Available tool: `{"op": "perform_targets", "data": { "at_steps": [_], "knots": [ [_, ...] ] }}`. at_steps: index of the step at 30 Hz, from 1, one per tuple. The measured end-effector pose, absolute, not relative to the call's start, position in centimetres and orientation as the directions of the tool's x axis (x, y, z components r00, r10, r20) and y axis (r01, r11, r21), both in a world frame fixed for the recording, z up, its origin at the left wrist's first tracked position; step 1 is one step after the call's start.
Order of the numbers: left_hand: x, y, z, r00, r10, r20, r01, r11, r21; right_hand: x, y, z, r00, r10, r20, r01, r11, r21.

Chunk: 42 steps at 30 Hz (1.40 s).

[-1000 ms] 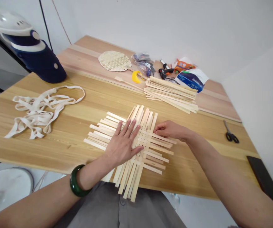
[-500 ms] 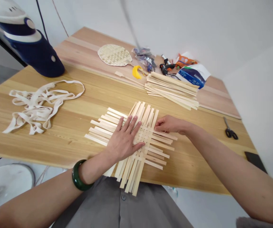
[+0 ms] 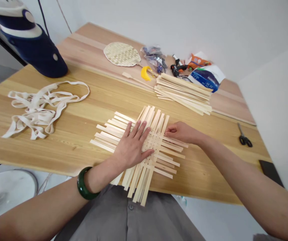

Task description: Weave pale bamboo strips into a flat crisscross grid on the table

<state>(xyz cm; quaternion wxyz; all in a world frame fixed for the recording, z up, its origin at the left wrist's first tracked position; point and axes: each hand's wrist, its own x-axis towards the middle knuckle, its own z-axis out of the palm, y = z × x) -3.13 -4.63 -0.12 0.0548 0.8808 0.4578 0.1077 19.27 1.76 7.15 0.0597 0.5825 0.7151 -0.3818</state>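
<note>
Fingers of my left hand, spread wide and gripping nothing, lie flat across the woven mat, which rests on the table directly before me, its near ends reaching past the edge. At the mat's far right corner, my right hand curls its fingers nearly closed; whether they pinch a strip, I cannot tell. Little changes over the past second: both hands keep their places, which suggests I am steadying the mat while working that corner. Loose strips lie stacked beyond.
</note>
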Motion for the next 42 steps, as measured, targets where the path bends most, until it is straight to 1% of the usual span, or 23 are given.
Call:
{"op": "perform_targets", "data": {
  "at_steps": [5, 7, 11, 13, 17, 19, 22, 25, 27, 29, 32, 35, 38, 40, 42],
  "knots": [
    [-3.1, -4.6, 0.0, 0.547, 0.825, 0.142, 0.800, -0.565, 0.200, 19.7, 1.4, 6.7, -0.311, 0.794, -0.522, 0.841, -0.026, -0.541],
    [-3.1, -4.6, 0.0, 0.541, 0.828, 0.146, 0.804, -0.560, 0.201, 19.7, 1.2, 6.7, -0.295, 0.808, -0.510, 0.848, -0.024, -0.530],
    [-3.1, -4.6, -0.2, 0.538, 0.828, 0.159, 0.803, -0.561, 0.203, 19.5, 1.2, 6.7, -0.304, 0.816, -0.491, 0.890, 0.060, -0.452],
    [-3.1, -4.6, -0.2, 0.543, 0.824, 0.163, 0.799, -0.566, 0.202, 19.4, 1.2, 6.8, -0.318, 0.806, -0.499, 0.896, 0.084, -0.435],
    [-3.1, -4.6, -0.3, 0.547, 0.820, 0.165, 0.796, -0.571, 0.200, 19.2, 1.4, 6.8, -0.342, 0.797, -0.498, 0.897, 0.118, -0.426],
    [-3.1, -4.6, -0.3, 0.549, 0.820, 0.159, 0.796, -0.572, 0.198, 19.2, 1.3, 6.8, -0.319, 0.812, -0.489, 0.901, 0.099, -0.423],
    [-3.1, -4.6, -0.3, 0.553, 0.820, 0.146, 0.797, -0.572, 0.194, 19.3, 1.1, 6.9, -0.298, 0.821, -0.487, 0.888, 0.051, -0.458],
    [-3.1, -4.6, -0.3, 0.554, 0.819, 0.150, 0.795, -0.574, 0.198, 19.2, 0.7, 6.8, -0.297, 0.832, -0.469, 0.885, 0.055, -0.463],
    [-3.1, -4.6, -0.3, 0.553, 0.818, 0.156, 0.794, -0.575, 0.199, 18.8, 0.3, 6.7, -0.249, 0.859, -0.448, 0.901, 0.035, -0.432],
    [-3.1, -4.7, -0.3, 0.554, 0.818, 0.158, 0.793, -0.576, 0.198, 18.4, 0.1, 6.4, -0.166, 0.882, -0.442, 0.917, -0.027, -0.399],
    [-3.1, -4.7, -0.3, 0.554, 0.818, 0.153, 0.794, -0.575, 0.200, 17.9, 0.0, 6.3, -0.094, 0.880, -0.466, 0.929, -0.090, -0.358],
    [-3.0, -4.7, -0.2, 0.554, 0.820, 0.144, 0.795, -0.572, 0.201, 17.5, 0.0, 6.5, -0.102, 0.867, -0.487, 0.952, -0.056, -0.300],
    [-3.0, -4.6, -0.2, 0.553, 0.821, 0.138, 0.797, -0.570, 0.200, 17.1, -0.4, 7.1, -0.088, 0.901, -0.426, 0.982, 0.007, -0.187],
    [-3.0, -4.6, -0.2, 0.550, 0.824, 0.138, 0.799, -0.567, 0.201, 16.9, -0.9, 7.4, -0.049, 0.921, -0.386, 0.993, 0.005, -0.114],
    [-3.0, -4.6, -0.2, 0.545, 0.827, 0.140, 0.801, -0.563, 0.206, 16.9, -1.6, 7.5, -0.014, 0.939, -0.343, 0.996, -0.016, -0.086]
  ]
}}
